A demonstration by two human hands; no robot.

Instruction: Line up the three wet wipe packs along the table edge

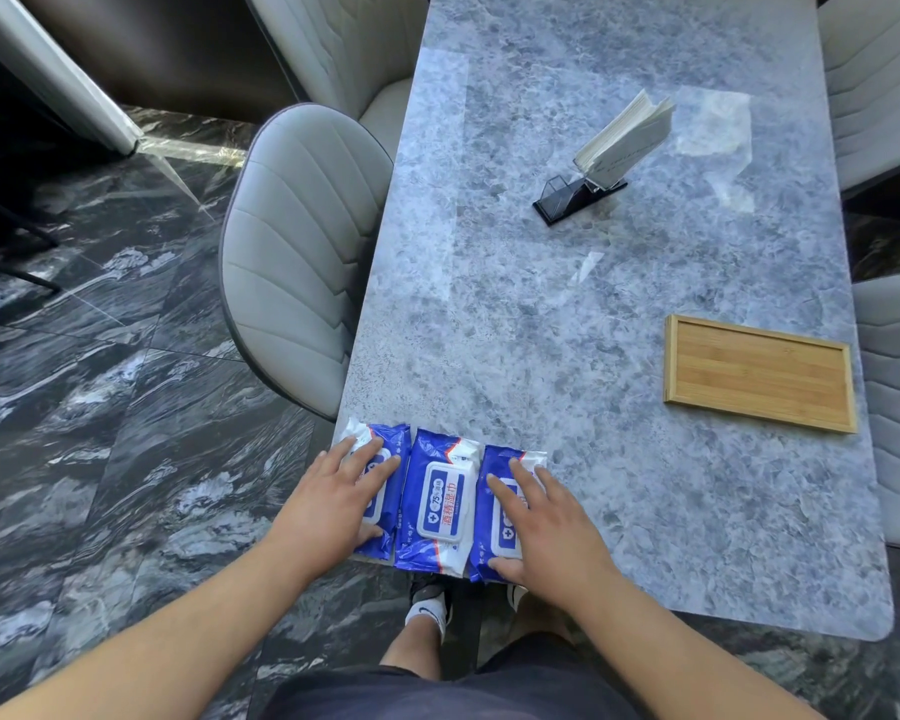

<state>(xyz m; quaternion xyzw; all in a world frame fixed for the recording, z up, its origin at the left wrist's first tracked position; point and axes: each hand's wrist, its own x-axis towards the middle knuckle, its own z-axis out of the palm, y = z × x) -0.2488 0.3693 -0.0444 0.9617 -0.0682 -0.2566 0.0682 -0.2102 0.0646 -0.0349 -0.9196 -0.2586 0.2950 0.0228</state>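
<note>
Three blue-and-white wet wipe packs lie flat in a row at the near left corner of the grey marbled table (619, 314), side by side along the near edge; the left pack (385, 459) touches the middle pack (440, 504), and the middle pack touches the right pack (497, 504); the near ends of the packs reach or slightly overhang the table edge.

The left hand (333, 504) rests palm-down on the left pack with fingers spread and extended; it is flat on the pack, not curled around it; the thumb lies near the pack's near end. The right hand (546, 527) rests palm-down on the right pack in the same manner, fingers extended toward the far end and thumb at the near end; no grasp is formed. The middle pack is uncovered; its white lid and printed label are fully visible.

Further along the table stands a black napkin holder (578, 197) containing white napkins (627, 135); a shallow wooden tray (757, 374) lies near the right edge, well apart from the packs. A grey upholstered chair (297, 252) stands at the left side of the table; the floor (100, 407) is dark marbled tile.
</note>
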